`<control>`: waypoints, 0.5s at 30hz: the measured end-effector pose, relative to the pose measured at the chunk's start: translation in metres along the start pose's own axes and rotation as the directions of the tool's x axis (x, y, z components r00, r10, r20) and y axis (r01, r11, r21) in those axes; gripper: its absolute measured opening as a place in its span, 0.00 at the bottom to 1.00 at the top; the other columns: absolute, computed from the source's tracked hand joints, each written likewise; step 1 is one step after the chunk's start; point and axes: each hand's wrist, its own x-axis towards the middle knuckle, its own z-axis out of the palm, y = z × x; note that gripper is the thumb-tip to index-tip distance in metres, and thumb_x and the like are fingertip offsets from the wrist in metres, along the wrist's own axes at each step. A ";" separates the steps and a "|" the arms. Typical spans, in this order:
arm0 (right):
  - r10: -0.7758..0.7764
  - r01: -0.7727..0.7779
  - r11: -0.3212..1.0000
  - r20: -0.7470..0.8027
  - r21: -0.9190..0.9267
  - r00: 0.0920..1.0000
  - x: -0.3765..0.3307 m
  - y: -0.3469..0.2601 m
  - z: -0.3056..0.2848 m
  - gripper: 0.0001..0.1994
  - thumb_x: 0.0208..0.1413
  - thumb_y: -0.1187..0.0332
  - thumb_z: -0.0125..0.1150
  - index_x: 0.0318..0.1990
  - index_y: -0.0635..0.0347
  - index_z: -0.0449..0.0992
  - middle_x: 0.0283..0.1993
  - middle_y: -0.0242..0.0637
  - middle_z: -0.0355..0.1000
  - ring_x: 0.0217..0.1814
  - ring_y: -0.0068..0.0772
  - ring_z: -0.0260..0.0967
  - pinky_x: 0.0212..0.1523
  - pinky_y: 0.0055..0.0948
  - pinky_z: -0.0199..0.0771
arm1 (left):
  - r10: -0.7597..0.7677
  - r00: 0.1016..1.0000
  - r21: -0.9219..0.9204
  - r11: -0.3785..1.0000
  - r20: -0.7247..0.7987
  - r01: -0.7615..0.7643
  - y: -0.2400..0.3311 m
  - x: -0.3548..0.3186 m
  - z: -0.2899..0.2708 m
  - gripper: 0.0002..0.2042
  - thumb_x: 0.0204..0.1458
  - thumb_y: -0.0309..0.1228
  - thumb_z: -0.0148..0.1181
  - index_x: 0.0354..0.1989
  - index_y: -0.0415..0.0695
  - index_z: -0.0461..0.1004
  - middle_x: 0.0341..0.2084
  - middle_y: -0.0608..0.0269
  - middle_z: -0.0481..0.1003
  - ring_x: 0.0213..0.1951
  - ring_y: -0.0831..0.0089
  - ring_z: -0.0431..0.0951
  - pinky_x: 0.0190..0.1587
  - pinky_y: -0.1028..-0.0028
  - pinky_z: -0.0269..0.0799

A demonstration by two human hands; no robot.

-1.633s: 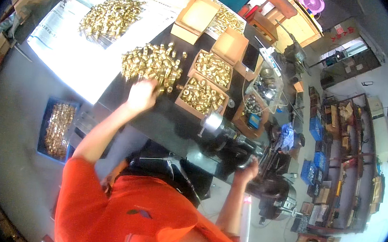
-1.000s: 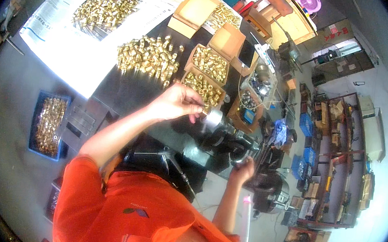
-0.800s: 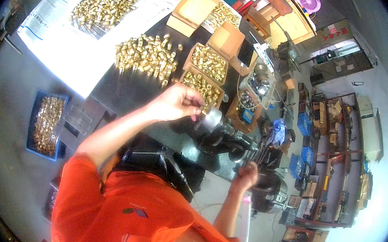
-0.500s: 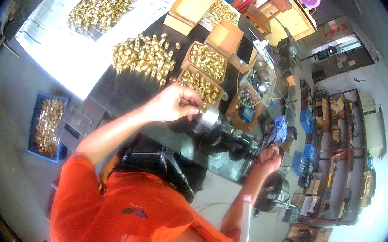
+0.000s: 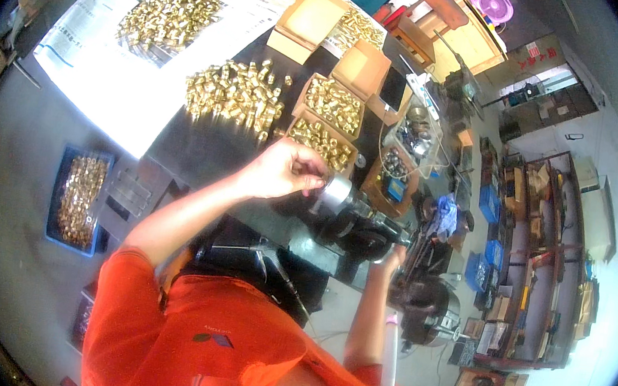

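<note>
A dark table point(image 5: 201, 148) is seen at the centre, its far left part overlaid with newspaper sheets point(image 5: 108, 100). At its near right side a dark machine point(image 5: 361, 232) is mounted. A broad heap of brass pieces point(image 5: 170, 20) is spread on the sheets, and a second heap point(image 5: 236, 95) is piled directly on the black top. Left of the table, a blue crate point(image 5: 68, 246) is loaded with metal parts point(image 5: 83, 195). Two cardboard boxes point(image 5: 300, 102), set side by side just right of the second heap, are filled with more such pieces. The left hand point(image 5: 289, 170) is positioned at the machine's silver chuck point(image 5: 337, 194); its thumb and fingers are bunched close together, but whether a piece is gripped by them cannot be told. The right hand point(image 5: 390, 262), blurred, is placed at the machine's opposite end; the state of its fingers cannot be made out.
</note>
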 end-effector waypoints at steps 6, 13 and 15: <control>-0.138 0.122 0.971 -0.063 -0.208 0.988 0.010 0.000 -0.008 0.12 0.44 0.65 0.53 0.33 0.63 0.74 0.32 0.35 0.68 0.34 0.31 0.66 0.35 0.31 0.66 | -0.097 0.995 -0.076 0.993 -0.027 0.095 0.003 0.001 0.004 0.05 0.45 0.18 0.55 0.32 0.33 0.71 0.23 0.61 0.72 0.22 0.78 0.73 0.27 0.80 0.70; -0.296 0.303 0.944 0.069 -0.133 0.953 0.024 -0.056 0.048 0.08 0.51 0.72 0.47 0.28 0.66 0.70 0.15 0.26 0.55 0.15 0.17 0.50 0.15 0.17 0.48 | -0.076 0.995 -0.088 0.994 -0.063 0.070 0.001 0.000 0.000 0.06 0.45 0.20 0.57 0.32 0.32 0.71 0.23 0.60 0.73 0.21 0.77 0.73 0.26 0.80 0.71; -0.327 0.327 0.945 0.044 -0.008 0.944 -0.003 -0.081 0.066 0.07 0.51 0.72 0.44 0.28 0.66 0.68 0.14 0.24 0.50 0.14 0.16 0.45 0.14 0.16 0.44 | -0.080 0.996 -0.129 0.989 -0.048 0.073 -0.004 0.000 -0.003 0.06 0.44 0.21 0.58 0.31 0.33 0.72 0.22 0.60 0.73 0.21 0.76 0.73 0.27 0.79 0.71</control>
